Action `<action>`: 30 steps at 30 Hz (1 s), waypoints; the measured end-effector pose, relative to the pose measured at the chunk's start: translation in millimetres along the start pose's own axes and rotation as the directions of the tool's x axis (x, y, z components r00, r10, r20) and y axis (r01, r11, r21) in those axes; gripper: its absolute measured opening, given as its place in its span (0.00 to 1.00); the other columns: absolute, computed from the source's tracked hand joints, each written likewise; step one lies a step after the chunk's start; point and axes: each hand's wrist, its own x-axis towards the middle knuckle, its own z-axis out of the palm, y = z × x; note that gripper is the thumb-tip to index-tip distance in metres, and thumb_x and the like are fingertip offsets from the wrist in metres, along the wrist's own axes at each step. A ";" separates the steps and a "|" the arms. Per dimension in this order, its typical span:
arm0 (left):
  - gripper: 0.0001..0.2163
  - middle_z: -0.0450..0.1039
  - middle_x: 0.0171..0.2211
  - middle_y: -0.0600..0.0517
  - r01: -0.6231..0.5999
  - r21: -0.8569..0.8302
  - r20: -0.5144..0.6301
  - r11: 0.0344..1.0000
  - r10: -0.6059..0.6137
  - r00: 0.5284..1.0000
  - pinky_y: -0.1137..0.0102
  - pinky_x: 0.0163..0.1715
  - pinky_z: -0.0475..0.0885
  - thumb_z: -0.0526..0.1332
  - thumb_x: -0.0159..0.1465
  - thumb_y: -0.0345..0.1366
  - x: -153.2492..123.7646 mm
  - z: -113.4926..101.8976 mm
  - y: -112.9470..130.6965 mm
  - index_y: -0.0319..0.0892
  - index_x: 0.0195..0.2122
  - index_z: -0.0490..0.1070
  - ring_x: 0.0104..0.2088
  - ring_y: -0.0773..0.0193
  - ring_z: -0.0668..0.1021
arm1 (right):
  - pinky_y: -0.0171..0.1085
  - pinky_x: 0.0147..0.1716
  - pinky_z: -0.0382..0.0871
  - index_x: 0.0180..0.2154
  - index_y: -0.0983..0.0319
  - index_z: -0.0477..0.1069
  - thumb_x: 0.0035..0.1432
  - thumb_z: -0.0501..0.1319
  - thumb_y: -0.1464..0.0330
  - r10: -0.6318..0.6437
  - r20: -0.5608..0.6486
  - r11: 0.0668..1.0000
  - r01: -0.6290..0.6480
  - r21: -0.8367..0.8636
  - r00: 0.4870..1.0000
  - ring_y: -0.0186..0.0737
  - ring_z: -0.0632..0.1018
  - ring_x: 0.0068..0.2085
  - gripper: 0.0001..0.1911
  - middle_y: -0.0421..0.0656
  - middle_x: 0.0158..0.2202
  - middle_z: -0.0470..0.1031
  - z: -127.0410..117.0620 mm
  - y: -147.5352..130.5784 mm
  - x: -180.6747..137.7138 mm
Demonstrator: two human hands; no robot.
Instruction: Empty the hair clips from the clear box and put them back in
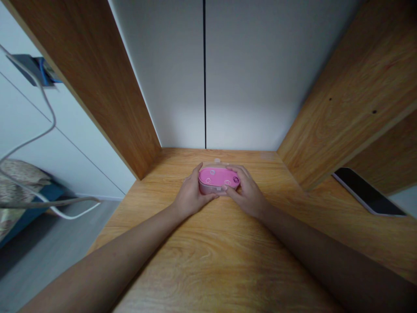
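Note:
A small oval box with a pink lid and a clear base rests on the wooden desk, near the back wall. My left hand clasps its left end, thumb along the front edge and fingers curled round the far side. My right hand clasps the right end, thumb pressed on the front of the lid and fingers over its far rim. Both forearms reach forward across the desk.
Wooden side panels close in the desk nook on the left and right, with a white wall behind. A dark phone or tablet lies on the right shelf. White cables hang at the left above a grey floor.

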 end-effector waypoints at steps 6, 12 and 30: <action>0.46 0.69 0.60 0.41 -0.077 -0.088 -0.025 0.993 0.075 0.997 0.51 0.60 0.68 0.76 0.51 0.40 0.7 -0.4 3.2 0.44 0.67 0.52 0.60 0.46 0.73 | 0.57 0.60 0.66 0.57 0.56 0.63 0.60 0.64 0.62 0.058 -0.050 0.995 -0.054 0.079 0.997 0.53 0.72 0.59 0.24 0.50 0.58 0.70 -0.9 -1.2 0.7; 0.40 0.70 0.59 0.40 -0.057 -0.049 -0.062 0.997 0.054 0.997 0.50 0.59 0.69 0.74 0.54 0.39 1.4 -1.5 3.5 0.43 0.65 0.56 0.58 0.47 0.74 | 0.56 0.57 0.67 0.55 0.57 0.63 0.57 0.67 0.63 -0.006 -0.134 0.998 0.016 0.067 0.991 0.54 0.72 0.57 0.26 0.51 0.55 0.70 -4.0 -8.6 1.2; 0.47 0.65 0.62 0.35 0.011 -0.148 -0.071 0.989 -0.022 0.997 0.49 0.60 0.67 0.73 0.51 0.41 1.8 -3.9 -11.4 0.43 0.68 0.49 0.60 0.45 0.73 | 0.51 0.48 0.73 0.52 0.56 0.67 0.54 0.67 0.61 -0.185 0.080 0.979 0.176 0.100 0.980 0.52 0.78 0.48 0.25 0.49 0.48 0.76 -11.3 -20.1 -1.7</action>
